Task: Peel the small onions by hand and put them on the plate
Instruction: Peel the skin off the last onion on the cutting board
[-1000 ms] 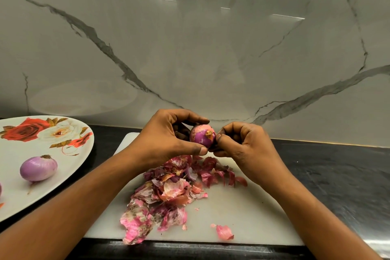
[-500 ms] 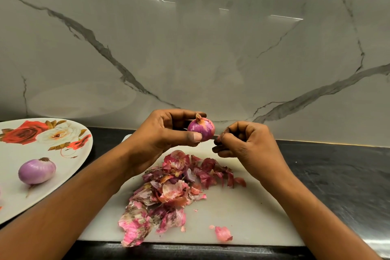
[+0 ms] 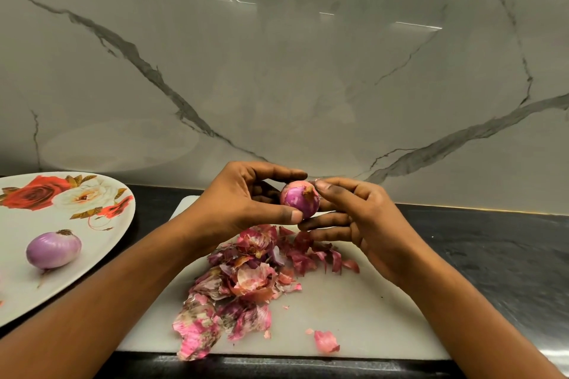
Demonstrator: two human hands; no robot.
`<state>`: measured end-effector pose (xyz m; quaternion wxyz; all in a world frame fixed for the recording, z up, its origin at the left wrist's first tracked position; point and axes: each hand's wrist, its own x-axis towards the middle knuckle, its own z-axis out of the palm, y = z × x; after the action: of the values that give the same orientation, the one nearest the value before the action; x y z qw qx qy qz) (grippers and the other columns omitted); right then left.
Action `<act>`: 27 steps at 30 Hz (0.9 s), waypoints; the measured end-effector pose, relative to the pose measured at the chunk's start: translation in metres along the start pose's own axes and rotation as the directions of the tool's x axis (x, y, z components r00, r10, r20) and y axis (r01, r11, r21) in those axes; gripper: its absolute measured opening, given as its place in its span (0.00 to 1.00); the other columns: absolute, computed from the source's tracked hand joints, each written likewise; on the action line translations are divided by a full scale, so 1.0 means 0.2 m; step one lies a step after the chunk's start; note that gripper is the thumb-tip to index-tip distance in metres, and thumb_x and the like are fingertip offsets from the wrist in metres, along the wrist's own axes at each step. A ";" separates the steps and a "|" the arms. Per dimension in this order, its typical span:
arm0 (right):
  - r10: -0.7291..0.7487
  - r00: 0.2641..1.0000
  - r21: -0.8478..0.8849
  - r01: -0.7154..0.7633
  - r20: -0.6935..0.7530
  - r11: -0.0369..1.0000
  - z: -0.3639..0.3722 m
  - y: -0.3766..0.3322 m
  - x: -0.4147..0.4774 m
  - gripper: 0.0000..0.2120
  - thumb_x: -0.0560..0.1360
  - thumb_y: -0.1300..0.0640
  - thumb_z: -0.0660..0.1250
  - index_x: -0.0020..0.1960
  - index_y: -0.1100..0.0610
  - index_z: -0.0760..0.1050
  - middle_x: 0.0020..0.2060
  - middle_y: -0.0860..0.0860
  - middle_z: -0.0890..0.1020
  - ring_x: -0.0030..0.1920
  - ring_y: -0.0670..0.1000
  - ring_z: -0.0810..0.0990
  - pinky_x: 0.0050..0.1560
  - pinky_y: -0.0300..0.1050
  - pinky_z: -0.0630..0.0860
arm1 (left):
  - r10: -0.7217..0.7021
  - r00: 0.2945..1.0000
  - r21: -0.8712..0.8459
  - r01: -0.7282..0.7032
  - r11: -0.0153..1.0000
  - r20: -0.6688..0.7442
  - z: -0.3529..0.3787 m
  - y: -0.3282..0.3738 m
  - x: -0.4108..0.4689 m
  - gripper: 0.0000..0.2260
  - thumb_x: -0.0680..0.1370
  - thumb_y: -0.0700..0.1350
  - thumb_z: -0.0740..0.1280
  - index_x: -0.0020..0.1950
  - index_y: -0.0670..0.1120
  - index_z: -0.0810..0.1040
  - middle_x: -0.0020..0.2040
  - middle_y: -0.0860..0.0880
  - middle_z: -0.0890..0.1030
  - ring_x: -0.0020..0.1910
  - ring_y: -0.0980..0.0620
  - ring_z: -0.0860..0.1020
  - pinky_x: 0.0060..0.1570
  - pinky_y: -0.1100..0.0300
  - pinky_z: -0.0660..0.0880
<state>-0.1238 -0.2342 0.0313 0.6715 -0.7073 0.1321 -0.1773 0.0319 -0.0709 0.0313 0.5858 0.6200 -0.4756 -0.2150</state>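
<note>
We are in the middle of the peeling step. The left hand (image 3: 246,203) holds a small onion (image 3: 300,198) up over the far end of the white board (image 3: 369,317), pinched between thumb below and forefinger above. The right hand (image 3: 363,224) is spread, its fingers fairly straight. The forefinger tip meets the onion's top right, where a torn flap of dry skin (image 3: 308,191) stands up, and the lower fingers lie just under and beside the bulb. It grips nothing that we can make out.

Most of the near face shows glossy purple, so we judge this onion largely stripped, with papery skin left around the crown. A heap of skins (image 3: 246,280) lies on the board under the hands. One peeled onion (image 3: 53,250) sits on the flowered plate (image 3: 117,224), which rests on the dark bench (image 3: 492,249) well to the left.

The next move, as we read it, calls for the right thumb and forefinger to nip that flap and draw it away while the left hand turns the bulb. The skin looks brittle and may tear off in scraps - so several pulls seem likely before the onion can go across to the plate
</note>
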 end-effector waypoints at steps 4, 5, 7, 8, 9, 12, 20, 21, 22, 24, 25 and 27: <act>-0.024 0.997 -0.068 0.029 0.071 0.997 0.01 0.01 0.00 0.20 0.76 0.55 0.75 0.67 0.53 0.79 0.54 0.56 0.88 0.53 0.59 0.89 0.54 0.51 0.86 | 0.038 0.999 0.052 -0.037 0.998 -0.014 0.00 0.00 0.00 0.25 0.69 0.34 0.81 0.63 0.47 0.84 0.53 0.48 0.88 0.52 0.47 0.88 0.52 0.55 0.85; -0.043 0.997 -0.068 0.047 0.067 0.997 0.01 0.01 0.00 0.20 0.76 0.56 0.75 0.67 0.53 0.79 0.53 0.56 0.89 0.53 0.59 0.89 0.54 0.50 0.86 | 0.048 0.999 0.064 -0.047 0.997 -0.016 0.00 0.00 0.00 0.24 0.69 0.34 0.81 0.63 0.47 0.84 0.53 0.48 0.88 0.53 0.47 0.88 0.52 0.55 0.85; -0.077 0.996 -0.054 0.079 0.038 0.995 0.00 0.02 0.00 0.20 0.75 0.57 0.76 0.66 0.54 0.80 0.52 0.57 0.89 0.52 0.59 0.89 0.52 0.47 0.86 | 0.059 0.998 0.048 -0.059 0.997 -0.008 0.00 0.00 0.01 0.24 0.69 0.37 0.81 0.64 0.46 0.84 0.54 0.48 0.88 0.53 0.47 0.88 0.53 0.55 0.85; -0.087 0.996 -0.048 0.088 0.022 0.995 -0.01 0.02 0.00 0.21 0.74 0.56 0.76 0.66 0.54 0.80 0.52 0.57 0.89 0.52 0.60 0.89 0.52 0.46 0.86 | 0.060 0.998 0.028 -0.059 0.998 -0.012 0.00 0.00 0.01 0.23 0.68 0.40 0.80 0.64 0.45 0.84 0.54 0.48 0.88 0.53 0.47 0.88 0.54 0.54 0.84; -0.093 0.996 -0.046 0.094 0.010 0.995 -0.01 0.01 0.00 0.22 0.74 0.56 0.76 0.66 0.54 0.80 0.52 0.57 0.89 0.52 0.60 0.89 0.52 0.46 0.86 | 0.059 0.998 0.014 -0.059 0.998 -0.029 0.00 0.00 0.01 0.23 0.69 0.42 0.80 0.63 0.45 0.84 0.54 0.47 0.88 0.53 0.46 0.87 0.55 0.53 0.84; -0.111 0.994 -0.057 0.110 -0.015 0.992 -0.01 0.02 0.01 0.24 0.72 0.56 0.77 0.68 0.53 0.80 0.53 0.55 0.89 0.51 0.59 0.89 0.52 0.46 0.86 | 0.077 0.991 0.019 -0.075 0.997 -0.107 -0.01 -0.01 0.02 0.16 0.72 0.41 0.77 0.59 0.43 0.86 0.50 0.45 0.89 0.49 0.44 0.87 0.53 0.50 0.85; -0.143 0.990 -0.082 0.142 -0.002 0.986 -0.01 0.02 0.00 0.22 0.72 0.57 0.76 0.66 0.52 0.81 0.51 0.54 0.89 0.49 0.58 0.89 0.51 0.44 0.85 | 0.129 0.979 0.041 -0.124 0.991 -0.155 -0.01 -0.02 0.02 0.13 0.68 0.42 0.79 0.51 0.40 0.88 0.45 0.45 0.89 0.46 0.46 0.88 0.47 0.58 0.85; -0.144 0.990 -0.083 0.144 0.000 0.986 -0.01 0.02 0.00 0.22 0.72 0.58 0.76 0.66 0.52 0.81 0.51 0.54 0.89 0.49 0.58 0.89 0.51 0.44 0.85 | 0.122 0.980 0.029 -0.119 0.992 -0.155 -0.02 -0.02 0.02 0.14 0.68 0.43 0.79 0.51 0.40 0.88 0.45 0.45 0.89 0.46 0.46 0.88 0.46 0.59 0.85; -0.146 0.989 -0.086 0.146 0.001 0.986 -0.01 0.02 0.00 0.22 0.72 0.58 0.76 0.66 0.53 0.81 0.51 0.54 0.89 0.49 0.58 0.89 0.51 0.45 0.85 | 0.117 0.981 0.025 -0.114 0.993 -0.155 -0.02 -0.02 0.02 0.14 0.67 0.43 0.79 0.51 0.40 0.88 0.45 0.45 0.89 0.46 0.46 0.88 0.46 0.59 0.84; -0.150 0.989 -0.095 0.150 0.004 0.984 -0.01 0.02 0.01 0.22 0.73 0.60 0.76 0.67 0.53 0.81 0.52 0.54 0.89 0.49 0.59 0.89 0.53 0.47 0.85 | 0.113 0.981 0.030 -0.110 0.993 -0.154 -0.02 -0.03 0.03 0.14 0.67 0.42 0.79 0.51 0.39 0.88 0.45 0.44 0.89 0.47 0.46 0.88 0.47 0.58 0.84; -0.152 0.988 -0.098 0.152 0.007 0.983 -0.01 0.03 0.01 0.22 0.74 0.61 0.76 0.67 0.54 0.81 0.52 0.54 0.89 0.49 0.59 0.89 0.53 0.47 0.85 | 0.111 0.981 0.033 -0.107 0.994 -0.156 -0.02 -0.03 0.03 0.14 0.68 0.42 0.79 0.51 0.39 0.88 0.45 0.44 0.89 0.47 0.46 0.88 0.47 0.57 0.85; -0.153 0.988 -0.092 0.153 0.009 0.984 -0.02 0.03 0.01 0.22 0.74 0.61 0.77 0.67 0.54 0.81 0.51 0.55 0.89 0.49 0.60 0.89 0.53 0.47 0.85 | 0.111 0.981 0.035 -0.106 0.994 -0.160 -0.02 -0.03 0.03 0.14 0.68 0.43 0.78 0.51 0.39 0.88 0.45 0.44 0.89 0.46 0.46 0.88 0.47 0.57 0.85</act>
<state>-0.1226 -0.2388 0.0251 0.6226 -0.7457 0.0850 -0.2215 0.0398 -0.0741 0.0279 0.6252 0.6163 -0.4622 -0.1254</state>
